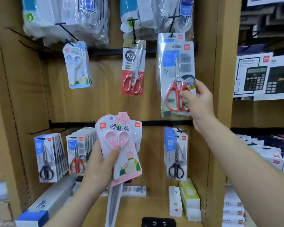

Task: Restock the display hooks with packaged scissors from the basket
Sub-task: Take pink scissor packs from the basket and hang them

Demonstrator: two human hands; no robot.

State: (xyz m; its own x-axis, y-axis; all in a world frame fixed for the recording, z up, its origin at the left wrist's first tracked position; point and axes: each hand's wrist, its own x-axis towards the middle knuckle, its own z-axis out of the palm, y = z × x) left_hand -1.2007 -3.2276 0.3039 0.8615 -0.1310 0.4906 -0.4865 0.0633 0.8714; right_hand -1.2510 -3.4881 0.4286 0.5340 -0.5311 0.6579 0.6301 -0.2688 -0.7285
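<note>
Holding a pink kids' scissors pack (120,145) in the left hand (98,167), thumb pressed across the front just under the pink handles and the other fingers wrapped round the back. A second, longer pack (113,205) with grey blades pokes out below it in the same grip. The right hand (198,102) is up by the top right hook (171,26), thumb and fingers pinching the lower right edge of a red-handled scissors pack (174,76). That pack's top sits right at the hook, in front of more of the same kind; can't tell if the hole is actually on it. Next hook left has a red 210 mm scissors card (133,68), and further left some white and blue kids' packs (77,64). Bottom row has black-handled scissors (47,158), red-handled ones (77,155), and another black-handled pack (176,153) on the right. Boxed calculators (256,77) sit on the next shelf over.
</note>
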